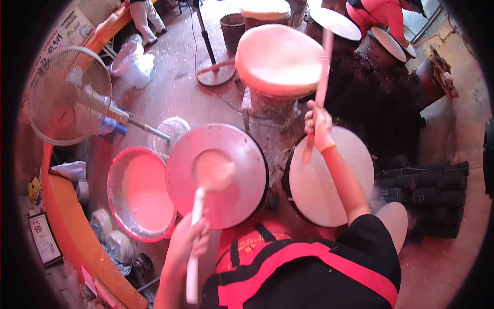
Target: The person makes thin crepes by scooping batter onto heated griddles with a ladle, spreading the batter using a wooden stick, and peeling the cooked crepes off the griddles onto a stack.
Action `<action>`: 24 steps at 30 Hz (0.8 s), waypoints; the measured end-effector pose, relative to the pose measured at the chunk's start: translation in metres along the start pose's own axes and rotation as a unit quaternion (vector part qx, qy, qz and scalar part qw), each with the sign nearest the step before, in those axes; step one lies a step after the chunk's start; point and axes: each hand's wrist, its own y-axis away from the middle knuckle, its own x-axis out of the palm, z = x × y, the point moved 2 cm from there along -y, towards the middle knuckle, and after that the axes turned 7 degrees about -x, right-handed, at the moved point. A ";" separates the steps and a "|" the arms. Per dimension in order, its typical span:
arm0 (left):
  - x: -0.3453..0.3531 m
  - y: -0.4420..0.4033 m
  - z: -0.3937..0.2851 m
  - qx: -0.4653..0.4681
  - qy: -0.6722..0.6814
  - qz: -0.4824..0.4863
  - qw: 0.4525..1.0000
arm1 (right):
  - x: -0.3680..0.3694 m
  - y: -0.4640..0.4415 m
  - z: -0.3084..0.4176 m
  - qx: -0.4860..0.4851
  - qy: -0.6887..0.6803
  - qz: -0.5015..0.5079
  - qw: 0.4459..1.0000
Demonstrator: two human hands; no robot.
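Observation:
My left hand is wrapped around the white handle of a ladle. The ladle's bowl lies over the middle of a shiny round metal pan, with pale batter around it. Left of that pan stands a pink-rimmed tub of pale batter. My right hand grips a long flat wooden stick, which is held up and slants away from me. Below that hand is a second round cooking surface, covered in an even whitish layer.
A thick pale round stack stands ahead. A standing fan leans in at left beside an orange counter. Black cylindrical briquettes are piled at right. A co-worker in pink bends near round lids; another person stands far left.

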 end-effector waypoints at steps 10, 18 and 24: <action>-0.074 -0.194 0.003 0.514 -0.481 -0.245 0.667 | -0.016 0.345 -0.144 -0.350 0.562 0.010 0.750; -0.121 -0.144 -0.044 0.584 -0.499 -0.230 0.597 | 0.051 0.348 -0.202 -0.228 0.464 -0.019 0.856; -0.232 -0.137 -0.009 0.369 -0.240 -0.075 0.895 | 0.090 0.372 -0.176 0.030 0.052 0.019 0.998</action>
